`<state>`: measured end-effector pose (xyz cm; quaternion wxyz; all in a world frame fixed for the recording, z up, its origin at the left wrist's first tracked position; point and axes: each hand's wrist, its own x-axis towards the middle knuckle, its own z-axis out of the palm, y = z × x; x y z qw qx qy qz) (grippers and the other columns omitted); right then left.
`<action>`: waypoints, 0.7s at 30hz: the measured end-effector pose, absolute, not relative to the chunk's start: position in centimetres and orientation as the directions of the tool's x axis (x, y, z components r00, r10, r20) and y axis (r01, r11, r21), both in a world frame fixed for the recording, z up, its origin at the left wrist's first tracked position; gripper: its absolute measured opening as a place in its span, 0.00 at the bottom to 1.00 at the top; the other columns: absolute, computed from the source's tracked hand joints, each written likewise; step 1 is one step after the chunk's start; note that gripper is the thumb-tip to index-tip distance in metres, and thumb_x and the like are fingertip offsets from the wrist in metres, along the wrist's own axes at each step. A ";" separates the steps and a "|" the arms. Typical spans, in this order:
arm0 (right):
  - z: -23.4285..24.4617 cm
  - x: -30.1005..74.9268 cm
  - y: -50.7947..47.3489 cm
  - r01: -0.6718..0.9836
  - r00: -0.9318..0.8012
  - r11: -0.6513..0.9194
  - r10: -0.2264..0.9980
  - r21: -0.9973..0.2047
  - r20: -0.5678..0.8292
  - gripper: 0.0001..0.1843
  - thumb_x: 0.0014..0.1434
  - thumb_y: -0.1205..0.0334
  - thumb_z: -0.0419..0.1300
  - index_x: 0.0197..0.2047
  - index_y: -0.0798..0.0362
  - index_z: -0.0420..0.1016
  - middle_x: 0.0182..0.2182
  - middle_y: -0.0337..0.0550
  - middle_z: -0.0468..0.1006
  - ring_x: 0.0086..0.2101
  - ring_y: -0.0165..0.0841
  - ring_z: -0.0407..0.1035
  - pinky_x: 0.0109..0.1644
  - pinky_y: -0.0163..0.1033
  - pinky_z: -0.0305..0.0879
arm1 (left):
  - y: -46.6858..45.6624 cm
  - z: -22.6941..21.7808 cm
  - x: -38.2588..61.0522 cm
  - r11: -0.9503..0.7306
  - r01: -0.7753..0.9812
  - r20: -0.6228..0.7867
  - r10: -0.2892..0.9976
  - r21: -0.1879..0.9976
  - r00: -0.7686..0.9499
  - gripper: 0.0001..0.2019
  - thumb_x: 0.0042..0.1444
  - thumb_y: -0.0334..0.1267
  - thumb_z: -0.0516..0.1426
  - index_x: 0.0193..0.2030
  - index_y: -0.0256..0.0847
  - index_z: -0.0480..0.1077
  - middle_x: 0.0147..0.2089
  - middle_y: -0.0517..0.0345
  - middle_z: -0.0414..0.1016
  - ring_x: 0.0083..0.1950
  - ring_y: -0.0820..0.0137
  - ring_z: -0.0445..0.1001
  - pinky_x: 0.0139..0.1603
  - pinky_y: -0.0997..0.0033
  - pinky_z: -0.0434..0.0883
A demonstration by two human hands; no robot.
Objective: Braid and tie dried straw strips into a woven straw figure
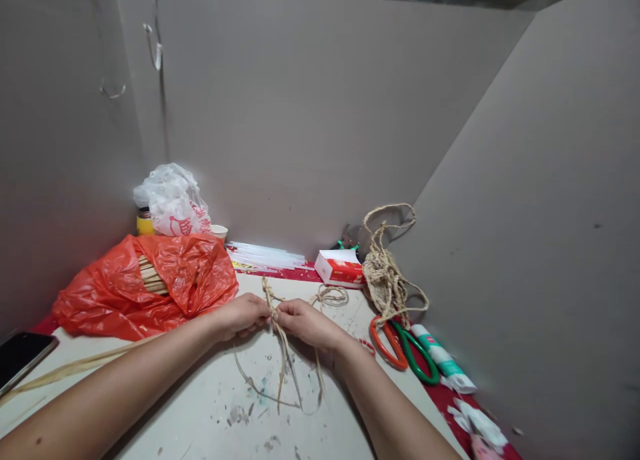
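Observation:
My left hand (243, 315) and my right hand (306, 323) meet over the middle of the white board (210, 407). Both are closed in a pinch on a bundle of pale straw strands (280, 343). The strands stick up a little above my fingers and trail down loosely onto the board below them. A longer strip of straw (75, 367) runs left under my left forearm. A small loop of twine (331, 295) lies just beyond my right hand.
A red plastic bag with wooden sticks (150, 280) lies at left, a white bag (173, 203) behind it. A phone (23, 357) sits at the left edge. A small red-white box (340, 268), tangled twine (387, 277), scissors (405, 350) and a tube (443, 363) lie at right. Cardboard walls enclose the space.

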<state>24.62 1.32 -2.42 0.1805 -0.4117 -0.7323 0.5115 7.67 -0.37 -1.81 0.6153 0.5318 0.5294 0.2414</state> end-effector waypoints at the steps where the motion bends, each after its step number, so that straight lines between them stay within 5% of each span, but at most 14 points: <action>1: -2.4 24.6 1.3 0.455 -0.592 0.195 0.795 -0.869 -0.132 0.14 0.55 0.58 0.53 0.21 0.55 0.59 0.17 0.31 0.53 0.19 0.22 0.45 0.21 0.31 0.41 | -0.4 -1.8 7.7 0.327 0.242 -0.396 0.853 0.913 0.340 0.11 0.45 0.45 0.55 0.23 0.39 0.63 0.14 0.71 0.50 0.14 0.82 0.44 0.17 0.75 0.40; 9: -1.8 24.2 0.4 0.638 -0.563 0.431 0.827 -0.638 -0.004 0.15 0.57 0.57 0.51 0.24 0.57 0.67 0.22 0.39 0.68 0.25 0.27 0.57 0.27 0.32 0.49 | -0.4 -2.1 8.1 0.347 0.201 -0.395 0.867 0.916 0.304 0.07 0.42 0.39 0.55 0.22 0.38 0.64 0.12 0.72 0.47 0.12 0.82 0.42 0.14 0.75 0.39; 21: -1.1 25.0 0.0 0.764 -0.508 0.444 0.861 -0.468 -0.012 0.14 0.57 0.62 0.48 0.28 0.56 0.72 0.29 0.47 0.76 0.29 0.31 0.64 0.31 0.34 0.51 | -0.3 -3.5 8.7 0.256 0.306 -0.325 0.925 0.917 0.198 0.08 0.44 0.39 0.52 0.21 0.38 0.66 0.11 0.70 0.49 0.11 0.81 0.44 0.14 0.75 0.41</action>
